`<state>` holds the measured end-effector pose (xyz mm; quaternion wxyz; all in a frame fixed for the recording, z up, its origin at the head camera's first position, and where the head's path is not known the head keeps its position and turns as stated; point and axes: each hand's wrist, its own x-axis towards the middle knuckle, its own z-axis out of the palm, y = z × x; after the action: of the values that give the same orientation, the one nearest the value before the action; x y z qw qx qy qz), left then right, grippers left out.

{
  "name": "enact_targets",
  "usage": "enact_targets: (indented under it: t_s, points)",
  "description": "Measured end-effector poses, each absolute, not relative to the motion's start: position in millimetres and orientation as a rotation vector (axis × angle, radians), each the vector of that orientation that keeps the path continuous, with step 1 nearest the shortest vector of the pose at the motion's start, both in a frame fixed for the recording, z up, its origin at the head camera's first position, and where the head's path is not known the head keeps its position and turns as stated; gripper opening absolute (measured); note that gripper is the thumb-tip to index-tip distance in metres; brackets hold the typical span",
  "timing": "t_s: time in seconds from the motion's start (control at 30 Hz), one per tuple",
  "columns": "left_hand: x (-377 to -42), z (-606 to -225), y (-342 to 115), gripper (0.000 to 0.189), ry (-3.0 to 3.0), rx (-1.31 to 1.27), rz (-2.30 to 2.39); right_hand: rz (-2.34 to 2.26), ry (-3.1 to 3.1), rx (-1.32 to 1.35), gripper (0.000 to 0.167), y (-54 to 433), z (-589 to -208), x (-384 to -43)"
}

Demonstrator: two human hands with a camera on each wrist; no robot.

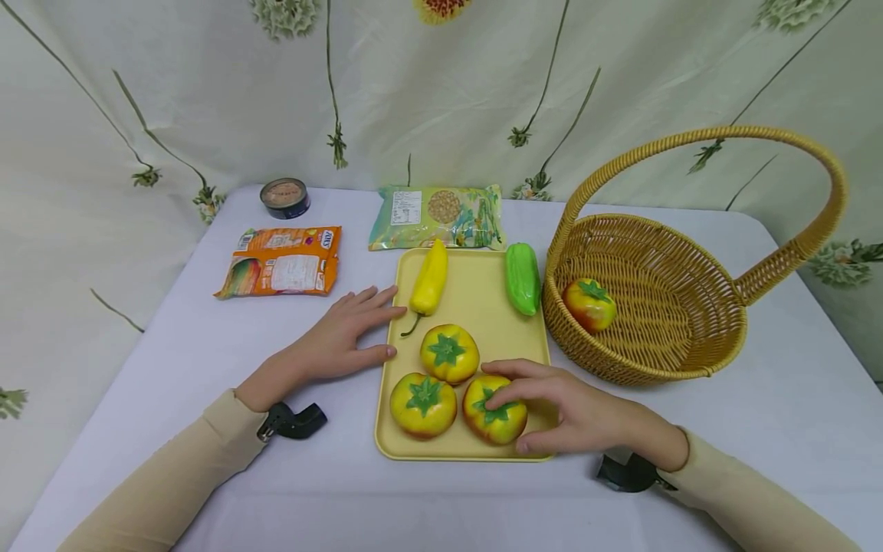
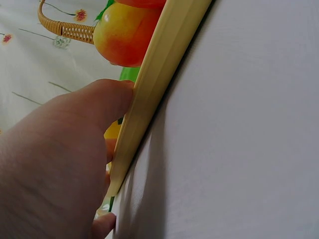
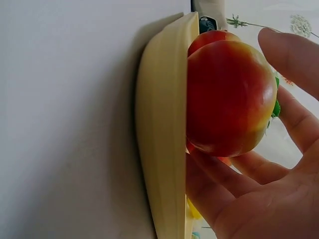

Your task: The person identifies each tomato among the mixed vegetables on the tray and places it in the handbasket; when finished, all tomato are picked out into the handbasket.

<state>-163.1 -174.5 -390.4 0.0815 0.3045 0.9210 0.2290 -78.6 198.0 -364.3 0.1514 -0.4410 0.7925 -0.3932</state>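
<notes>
On the yellow tray point(image 1: 483, 299) sit three yellow-and-red tomatoes with green star-shaped tops. My right hand point(image 1: 576, 402) reaches over the front right tomato point(image 1: 483, 425), its fingers spread about the fruit. The right wrist view shows the thumb held apart from that tomato point(image 3: 227, 99). Beside it are the front left tomato point(image 1: 414, 418) and the one behind point(image 1: 450, 364). My left hand point(image 1: 338, 337) lies at the tray's left edge, fingers extended and touching the rim point(image 2: 154, 74). A yellow pepper point(image 1: 430, 284) and a green pepper point(image 1: 522, 280) lie farther back on the tray.
A wicker basket point(image 1: 662, 356) with a tall handle stands right of the tray, holding another tomato point(image 1: 589, 304). Behind the tray lies a green packet point(image 1: 476, 218). An orange packet point(image 1: 283, 261) and a round tin point(image 1: 285, 199) are at the back left.
</notes>
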Motion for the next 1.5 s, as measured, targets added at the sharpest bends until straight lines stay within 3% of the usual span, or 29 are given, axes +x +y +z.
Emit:
enact_targets:
  t_s: [0.47,1.5]
  points:
    - [-164.1,-390.5,-173.7,0.064,2.757,0.909,0.670,-1.173,2.264,-1.303,0.037,195.1,-369.5,-80.0]
    - [-159.9,-385.3,-171.9,0.063,2.761,0.885,0.671,-1.176,2.279,-1.260,0.038,195.1,-371.0,-79.2]
